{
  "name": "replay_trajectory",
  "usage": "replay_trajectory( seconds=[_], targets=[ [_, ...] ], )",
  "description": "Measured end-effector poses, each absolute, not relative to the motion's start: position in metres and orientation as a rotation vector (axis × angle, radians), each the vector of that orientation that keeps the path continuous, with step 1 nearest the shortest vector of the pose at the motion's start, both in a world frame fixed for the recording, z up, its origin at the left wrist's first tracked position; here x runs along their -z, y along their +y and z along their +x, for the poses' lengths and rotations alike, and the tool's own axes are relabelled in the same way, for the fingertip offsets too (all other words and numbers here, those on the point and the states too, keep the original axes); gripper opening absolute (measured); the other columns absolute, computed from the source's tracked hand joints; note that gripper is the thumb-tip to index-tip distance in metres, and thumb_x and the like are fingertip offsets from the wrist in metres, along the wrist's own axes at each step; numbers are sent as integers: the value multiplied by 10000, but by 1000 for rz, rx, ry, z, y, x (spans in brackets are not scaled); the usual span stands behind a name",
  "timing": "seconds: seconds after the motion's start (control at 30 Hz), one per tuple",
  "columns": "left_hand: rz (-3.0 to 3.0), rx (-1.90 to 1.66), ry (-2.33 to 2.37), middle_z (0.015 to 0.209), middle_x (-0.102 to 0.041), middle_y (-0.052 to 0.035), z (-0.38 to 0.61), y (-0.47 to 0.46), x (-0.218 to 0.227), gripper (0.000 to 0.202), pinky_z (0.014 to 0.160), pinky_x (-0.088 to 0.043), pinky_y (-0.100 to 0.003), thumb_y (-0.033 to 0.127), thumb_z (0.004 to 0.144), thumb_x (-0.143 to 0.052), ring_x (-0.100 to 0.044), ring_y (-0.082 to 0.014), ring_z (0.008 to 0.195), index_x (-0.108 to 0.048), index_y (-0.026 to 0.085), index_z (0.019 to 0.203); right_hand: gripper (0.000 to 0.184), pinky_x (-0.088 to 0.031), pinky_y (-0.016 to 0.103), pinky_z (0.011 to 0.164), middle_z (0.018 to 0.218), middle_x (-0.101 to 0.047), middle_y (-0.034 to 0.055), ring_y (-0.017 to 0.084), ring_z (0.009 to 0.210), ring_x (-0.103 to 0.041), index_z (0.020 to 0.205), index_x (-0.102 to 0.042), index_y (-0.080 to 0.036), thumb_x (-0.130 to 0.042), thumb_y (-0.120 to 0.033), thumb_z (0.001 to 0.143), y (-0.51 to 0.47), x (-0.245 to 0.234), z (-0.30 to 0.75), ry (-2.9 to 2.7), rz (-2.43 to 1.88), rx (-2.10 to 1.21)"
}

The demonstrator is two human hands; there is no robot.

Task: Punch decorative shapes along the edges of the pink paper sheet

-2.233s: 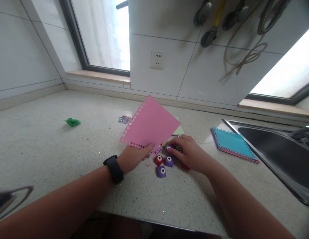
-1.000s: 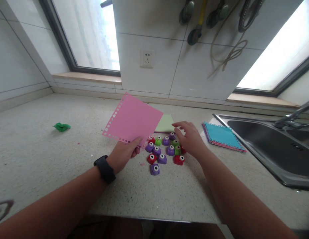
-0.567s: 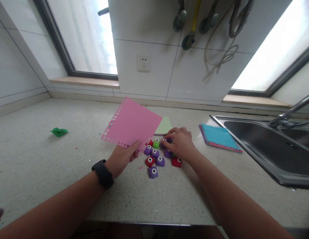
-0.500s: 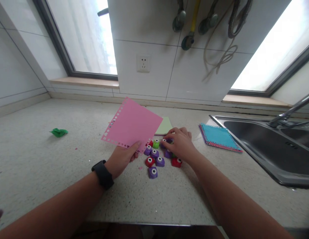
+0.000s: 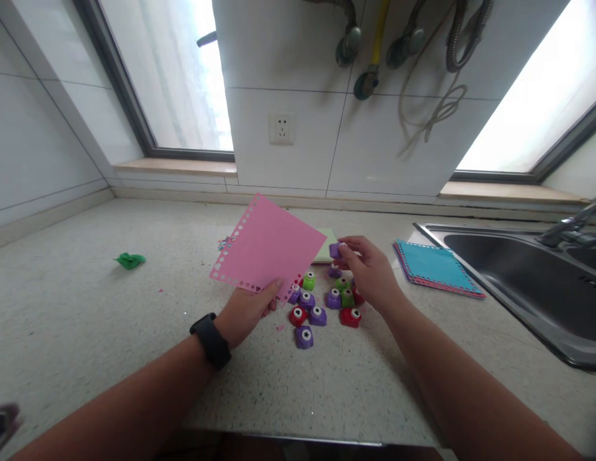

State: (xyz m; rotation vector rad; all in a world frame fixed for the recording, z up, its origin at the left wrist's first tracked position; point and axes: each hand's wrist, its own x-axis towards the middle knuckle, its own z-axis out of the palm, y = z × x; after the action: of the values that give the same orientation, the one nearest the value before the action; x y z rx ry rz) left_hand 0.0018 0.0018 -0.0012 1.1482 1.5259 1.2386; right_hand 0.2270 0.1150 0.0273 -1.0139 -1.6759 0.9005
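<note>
My left hand [image 5: 252, 310] pinches the near corner of a pink sheet of paper [image 5: 271, 246], holding it tilted above the counter. Small shapes are punched along its left and lower edges. In my right hand [image 5: 367, 266] is a purple craft punch [image 5: 335, 250], gripped between thumb and fingers just right of the paper. Below the hands lie several more craft punches: purple [image 5: 305, 337], red [image 5: 350, 317] and green [image 5: 308, 280]. A pale green paper stack [image 5: 325, 255] is partly hidden behind the pink sheet.
Blue and red punched sheets [image 5: 436, 267] are stacked at the right, beside the steel sink [image 5: 523, 288]. A crumpled green piece [image 5: 129, 260] sits on the counter at the left. Tiny paper bits [image 5: 225, 242] lie behind the pink sheet. Pipes and a socket [image 5: 281, 129] are on the wall.
My right hand has lifted a purple craft punch from the group and brought it up near the pink paper's right corner. The left hand still holds the paper. The view has shifted slightly.
</note>
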Motion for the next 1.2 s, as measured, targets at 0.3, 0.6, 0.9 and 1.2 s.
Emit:
replay_trajectory(
  seconds=[0.3, 0.6, 0.9, 1.2],
  targets=[
    [1170, -1217, 1531, 536, -540, 21, 1, 3, 3, 485, 525, -370, -263, 601, 826, -606, -461, -126, 505, -570, 185, 578, 266, -603, 443, 858, 893, -718, 15, 181, 769, -731, 1028, -599, -266, -718, -414, 842, 113, -31, 221, -1270, -786, -1291],
    [1289, -1020, 1759, 602, -594, 1, -2, -2, 2, 569, 674, -413, -306, 674, 889, -453, -573, -195, 653, -562, 224, 557, 436, -558, 438, 954, 1158, -656, 44, 202, 1037, -672, 1201, -532, -326, -741, -273, 821, 99, -44, 224, -1392, -545, -899],
    [1390, -945, 1864, 589, -524, 14, 0, -5, -1, 586, 761, -409, -326, 693, 922, -355, -574, -213, 683, -573, 237, 626, 369, -595, 341, 820, 979, -661, 33, 175, 924, -659, 1073, -647, -251, -821, -205, 751, 80, -49, 223, -1492, -304, -942],
    [1433, -829, 1937, 600, -547, 6, 0, -5, -4, 615, 765, -403, -329, 708, 925, -282, -582, -222, 688, -510, 242, 595, 360, -571, 359, 824, 1006, -664, 47, 189, 949, -653, 1103, -635, -249, -806, -238, 785, 78, -48, 225, -1580, -337, -873]
  ],
)
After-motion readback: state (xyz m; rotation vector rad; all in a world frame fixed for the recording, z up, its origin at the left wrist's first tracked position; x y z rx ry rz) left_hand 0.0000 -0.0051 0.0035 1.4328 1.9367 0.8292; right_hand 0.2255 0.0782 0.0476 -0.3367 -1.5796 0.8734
